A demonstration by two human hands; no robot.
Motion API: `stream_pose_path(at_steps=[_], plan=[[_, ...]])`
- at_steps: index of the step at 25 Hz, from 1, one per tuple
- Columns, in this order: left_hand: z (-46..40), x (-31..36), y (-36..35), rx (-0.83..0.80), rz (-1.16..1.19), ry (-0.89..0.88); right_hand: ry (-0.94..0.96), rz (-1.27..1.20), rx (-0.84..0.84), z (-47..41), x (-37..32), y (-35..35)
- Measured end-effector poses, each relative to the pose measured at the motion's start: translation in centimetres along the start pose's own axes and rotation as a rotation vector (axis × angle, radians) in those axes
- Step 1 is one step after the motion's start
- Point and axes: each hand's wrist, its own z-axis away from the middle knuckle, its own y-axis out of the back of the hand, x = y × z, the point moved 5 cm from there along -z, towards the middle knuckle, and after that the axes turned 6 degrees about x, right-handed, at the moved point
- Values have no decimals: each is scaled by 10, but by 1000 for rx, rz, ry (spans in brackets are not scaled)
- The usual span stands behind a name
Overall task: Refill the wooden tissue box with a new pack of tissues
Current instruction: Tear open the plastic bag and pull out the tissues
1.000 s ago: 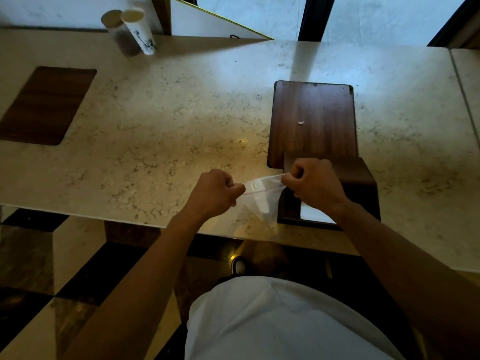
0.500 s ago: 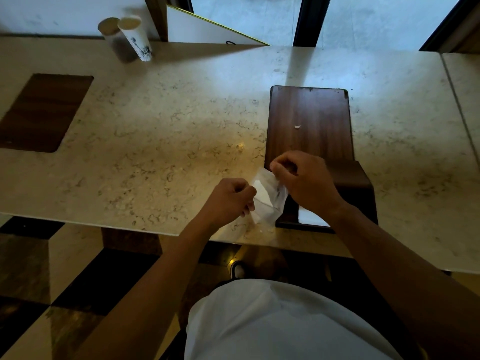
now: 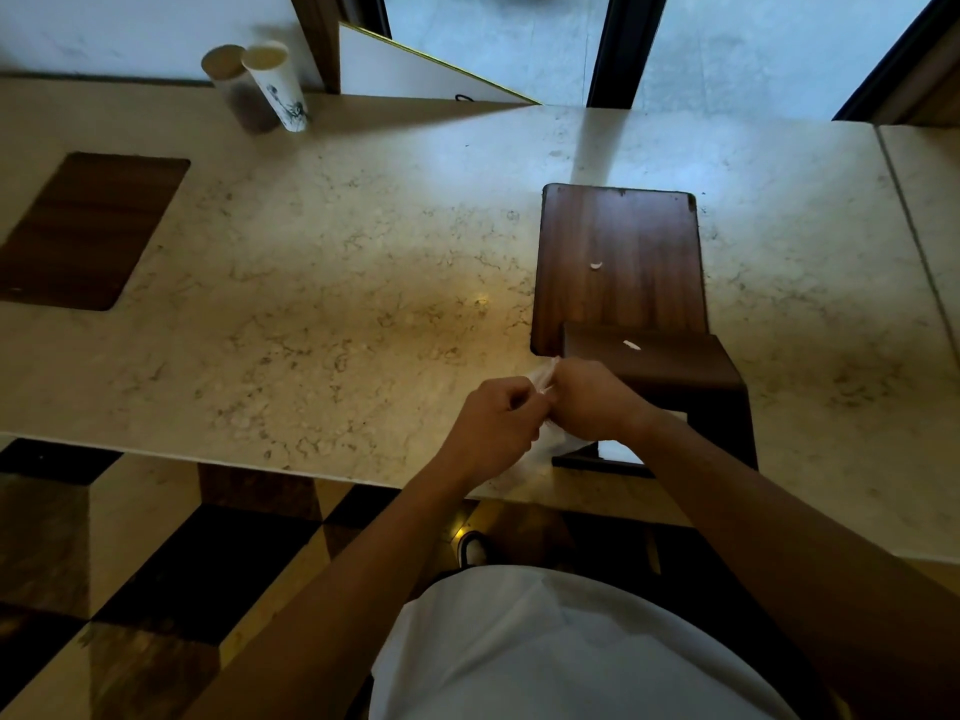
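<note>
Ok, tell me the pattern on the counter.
Beige marble counter with dark veining, head view.

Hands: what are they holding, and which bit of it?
Both hands, left and right, pinch a crumpled piece of thin clear plastic wrap near its top, bunched between them; the rest hangs down below the hands.

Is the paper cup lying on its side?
No, the paper cup stands upright at the far edge of the marble counter, open mouth up.
</note>
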Motion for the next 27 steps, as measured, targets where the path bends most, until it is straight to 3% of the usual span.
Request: stream_pose_path(at_steps=[4, 7, 12, 14, 17, 19, 22, 27], plan=[[0, -5, -1, -12, 72, 10, -19, -56, 112, -2, 6, -1], [-6, -20, 11, 100, 127, 89, -87, -145, 191, 1, 13, 3], [-15, -67, 31, 312, -89, 355, -186, -423, 220, 13, 35, 23], [-19, -77, 33, 241, -1, 417, -208, -636, 195, 22, 45, 30], [-25, -81, 25, -26, 528, 470, -168, -863, 103, 36, 52, 36], [-24, -76, 21, -182, 725, 447, -129, -946, 43, 42, 55, 33], [-23, -70, 13, -257, 768, 393, -113, -990, 47, 48, 60, 27], [-21, -69, 13, -216, 821, 366, -33, -989, 62, 58, 59, 19]])
